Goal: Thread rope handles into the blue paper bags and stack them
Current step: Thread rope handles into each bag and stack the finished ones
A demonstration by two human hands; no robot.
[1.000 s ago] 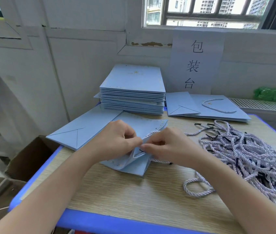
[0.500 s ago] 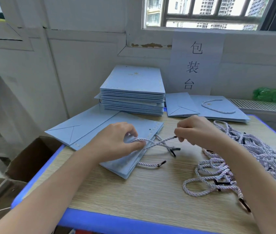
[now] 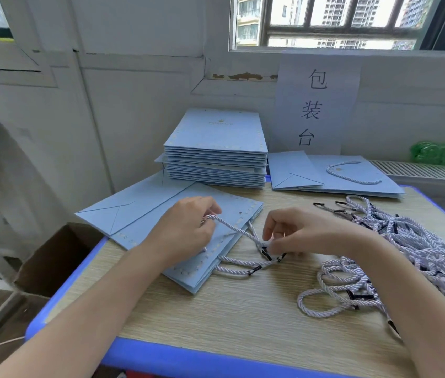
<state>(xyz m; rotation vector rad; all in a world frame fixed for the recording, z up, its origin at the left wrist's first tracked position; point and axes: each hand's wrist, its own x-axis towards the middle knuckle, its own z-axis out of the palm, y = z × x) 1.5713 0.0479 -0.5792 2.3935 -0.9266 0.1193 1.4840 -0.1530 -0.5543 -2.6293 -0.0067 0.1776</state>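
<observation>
Sign (image 3: 314, 105) "包装台" (wall), left hand (image 3: 185, 230) and right hand (image 3: 294, 233) pinching rope (image 3: 239, 231).

Right hand (image 3: 301, 233) lower (nearer bag (image 3: 217, 211))

The blue paper bag (image 3: 232, 214) being worked on lies flat near the table's left edge, white dots along its borders, a small dark hole near its top edge. A pale twisted rope handle (image 3: 236, 230) with black tips runs across it. Loose rope handles (image 3: 395, 246) sit tangled on the right. A neat stack of flat bags (image 3: 215, 148) sits at the back, and finished bags (image 3: 335, 173) with a rope loop lie beside it.
</observation>
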